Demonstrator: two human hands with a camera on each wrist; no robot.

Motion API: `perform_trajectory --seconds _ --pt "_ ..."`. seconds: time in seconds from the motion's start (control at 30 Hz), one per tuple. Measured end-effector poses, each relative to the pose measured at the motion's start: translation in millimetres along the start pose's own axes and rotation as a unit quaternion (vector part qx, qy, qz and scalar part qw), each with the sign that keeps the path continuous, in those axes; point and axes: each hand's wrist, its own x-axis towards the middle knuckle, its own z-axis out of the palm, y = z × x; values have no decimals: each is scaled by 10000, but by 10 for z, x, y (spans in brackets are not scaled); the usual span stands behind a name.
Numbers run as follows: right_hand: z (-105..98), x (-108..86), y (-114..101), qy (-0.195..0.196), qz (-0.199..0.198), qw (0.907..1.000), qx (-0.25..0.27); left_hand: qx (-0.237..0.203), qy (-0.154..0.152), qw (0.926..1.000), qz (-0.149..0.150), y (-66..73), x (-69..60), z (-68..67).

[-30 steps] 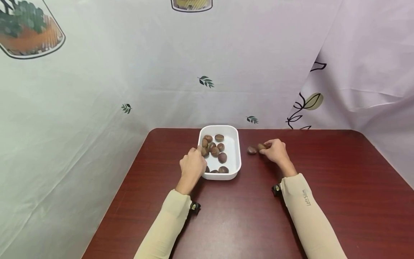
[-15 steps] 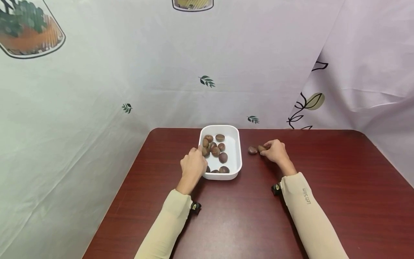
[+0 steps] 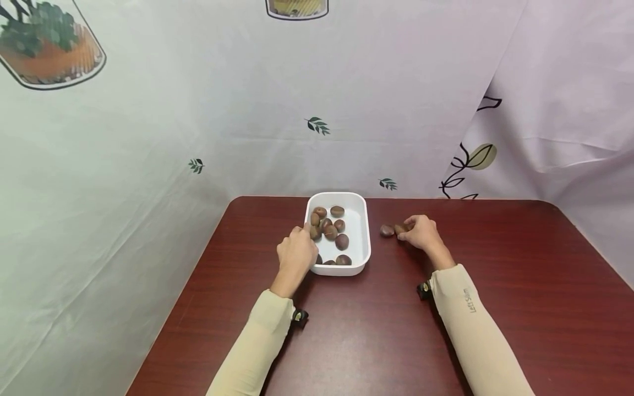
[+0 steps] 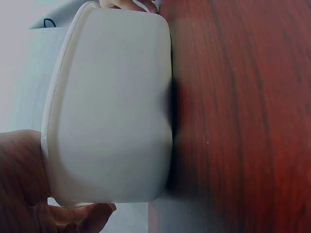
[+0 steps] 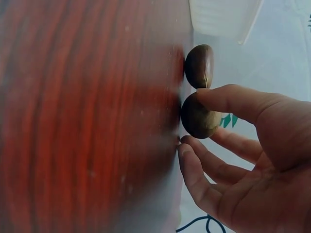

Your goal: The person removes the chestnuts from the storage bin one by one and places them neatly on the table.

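Observation:
My left hand (image 3: pixel 296 251) grips the left side wall of a white plastic tray (image 3: pixel 355 234). In the left wrist view, its fingers (image 4: pixel 95 217) curl around the tray's side. Several brown chestnuts (image 3: pixel 342 241) lie inside, mostly toward the left; a few at the near end are partly hidden by the wall. Right of the tray, my right hand (image 3: pixel 421 232) holds a chestnut (image 5: pixel 196 119) at the table surface, thumb on one side and fingertips behind it. A second chestnut (image 5: pixel 197 65) sits between it and the tray, right beside the held one.
Everything stands on a dark red wooden table (image 3: pixel 366 335) with rounded far corners. A white cloth with printed leaves (image 3: pixel 317 125) hangs behind the far edge and along the left. Small black wrist cameras (image 3: pixel 299 317) sit under both sleeves.
The chestnut in my right hand has come down slightly beside the other one. My left hand and the tray stay where they were; the head view has shifted a little.

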Motion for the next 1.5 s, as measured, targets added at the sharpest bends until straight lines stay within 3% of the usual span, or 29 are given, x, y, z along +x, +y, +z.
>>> perform_trajectory --seconds 0.57,0.9,1.23,1.5 --pt "-41 -46 -89 112 -166 9998 39 34 -53 10000 13 -1 7 17" --pt "-92 -91 -524 277 -474 9978 380 62 -70 10000 -2 -5 15 17" --pt "81 -114 -886 427 -967 9929 555 66 -61 10000 -15 -12 11 21" --pt "219 -157 -1074 462 -993 9922 593 97 -15 10000 6 -7 14 16"
